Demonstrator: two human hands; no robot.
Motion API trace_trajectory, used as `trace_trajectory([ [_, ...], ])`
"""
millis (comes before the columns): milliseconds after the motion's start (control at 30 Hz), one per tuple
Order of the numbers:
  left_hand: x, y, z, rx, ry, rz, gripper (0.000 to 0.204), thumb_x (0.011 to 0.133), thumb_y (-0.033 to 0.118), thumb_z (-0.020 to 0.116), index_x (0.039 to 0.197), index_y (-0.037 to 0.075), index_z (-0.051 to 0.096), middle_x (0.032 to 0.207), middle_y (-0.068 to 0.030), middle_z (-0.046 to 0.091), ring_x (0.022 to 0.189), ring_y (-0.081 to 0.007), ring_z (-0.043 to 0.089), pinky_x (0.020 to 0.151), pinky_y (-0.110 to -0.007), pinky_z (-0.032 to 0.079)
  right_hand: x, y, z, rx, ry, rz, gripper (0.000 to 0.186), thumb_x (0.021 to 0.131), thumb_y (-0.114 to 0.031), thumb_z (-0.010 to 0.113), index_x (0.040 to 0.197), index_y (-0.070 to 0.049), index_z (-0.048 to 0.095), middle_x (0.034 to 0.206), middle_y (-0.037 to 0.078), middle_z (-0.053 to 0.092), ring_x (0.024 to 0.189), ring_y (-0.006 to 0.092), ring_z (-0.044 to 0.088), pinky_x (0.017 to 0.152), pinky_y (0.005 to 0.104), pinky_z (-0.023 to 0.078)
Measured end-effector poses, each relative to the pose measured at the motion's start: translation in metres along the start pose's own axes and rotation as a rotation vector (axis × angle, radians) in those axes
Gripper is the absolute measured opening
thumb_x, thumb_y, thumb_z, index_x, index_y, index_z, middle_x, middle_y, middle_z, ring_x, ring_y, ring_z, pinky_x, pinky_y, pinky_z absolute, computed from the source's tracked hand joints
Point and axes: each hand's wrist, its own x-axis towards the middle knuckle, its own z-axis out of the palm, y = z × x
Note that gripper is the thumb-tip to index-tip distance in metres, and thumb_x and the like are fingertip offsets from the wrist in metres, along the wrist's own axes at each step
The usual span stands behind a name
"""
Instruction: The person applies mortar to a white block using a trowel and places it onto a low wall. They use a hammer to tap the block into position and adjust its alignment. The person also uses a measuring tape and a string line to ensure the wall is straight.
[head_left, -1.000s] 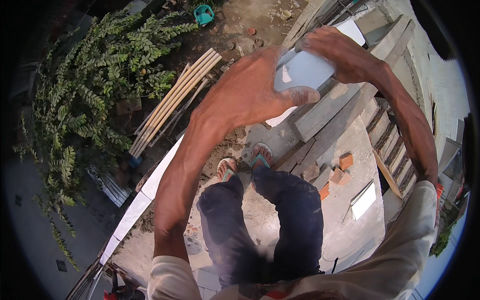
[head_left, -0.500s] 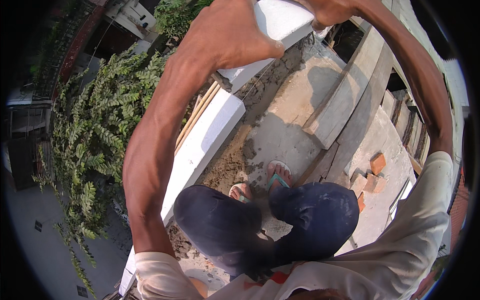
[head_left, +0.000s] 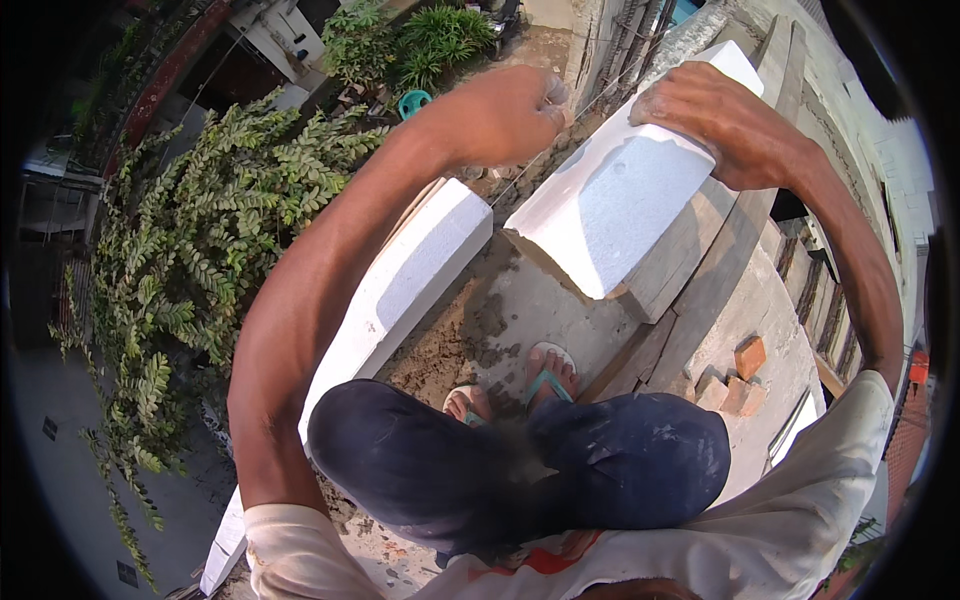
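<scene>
My right hand (head_left: 720,130) grips the upper edge of a thick white block (head_left: 630,215), which lies tilted beside grey wooden boards (head_left: 730,245). My left hand (head_left: 500,115) is off the block, up and left of it, with fingers curled; whether they hold anything is hidden. A thin string (head_left: 518,178) stretches close beneath that hand, between the held block and a row of white blocks (head_left: 410,275) along the left edge. Wet mortar (head_left: 440,330) lies beside that row, just beyond my sandalled feet (head_left: 550,375).
Broken red bricks (head_left: 748,355) lie on concrete at the right. Leafy branches (head_left: 160,260) and a lower ground level (head_left: 60,420) appear past the left edge. Plants (head_left: 430,40) and a teal plastic object (head_left: 413,103) are below at the top, near steel rods (head_left: 650,25).
The white block has shifted right and nearer to me from its position half a second ago. My left hand has let go of it and curled up. My knees have bent further since a second ago.
</scene>
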Motion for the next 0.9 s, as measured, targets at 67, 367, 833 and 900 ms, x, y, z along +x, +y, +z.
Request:
trace_trajectory([
  [67,0.012,-0.039,0.030,-0.016,-0.019,-0.092,0.051,0.104,0.031,0.054,0.137,-0.007,0.058,0.128,-0.0273,0.067,0.115,-0.0356,0.068,0.102,-0.042,0.051,0.006,-0.014,0.011,0.006,-0.016,-0.014,0.079,0.057,0.010,0.087,0.129,-0.015,0.067,0.128,0.005,0.069,0.127,0.0287,0.059,0.117,0.0431,0.046],
  [367,0.055,-0.088,0.096,-0.464,-0.286,-0.305,0.041,0.102,0.026,0.059,0.121,-0.009,0.064,0.114,-0.0194,0.073,0.093,-0.0232,0.072,0.082,-0.038,0.057,0.000,-0.004,0.077,0.138,-0.018,-0.069,0.077,0.057,0.015,0.082,0.125,-0.016,0.067,0.126,0.002,0.070,0.124,0.0257,0.060,0.115,0.0444,0.045],
  [833,0.041,-0.077,0.072,-0.782,-0.192,-0.244,0.028,0.101,0.029,0.067,0.102,0.001,0.069,0.092,-0.0063,0.068,0.077,-0.0127,0.063,0.069,-0.028,0.055,0.044,0.019,0.136,0.162,0.019,-0.174,0.086,0.054,0.018,0.081,0.131,-0.017,0.063,0.133,0.002,0.067,0.127,0.0266,0.058,0.120,0.0487,0.042],
  [900,0.038,-0.075,0.069,-0.773,-0.186,-0.239,0.028,0.100,0.030,0.068,0.100,0.002,0.068,0.091,-0.0056,0.068,0.077,-0.0126,0.063,0.069,-0.028,0.054,0.051,0.020,0.137,0.186,0.003,-0.161,0.080,0.057,0.018,0.078,0.129,-0.015,0.064,0.128,0.003,0.068,0.126,0.0270,0.059,0.117,0.0476,0.042],
])
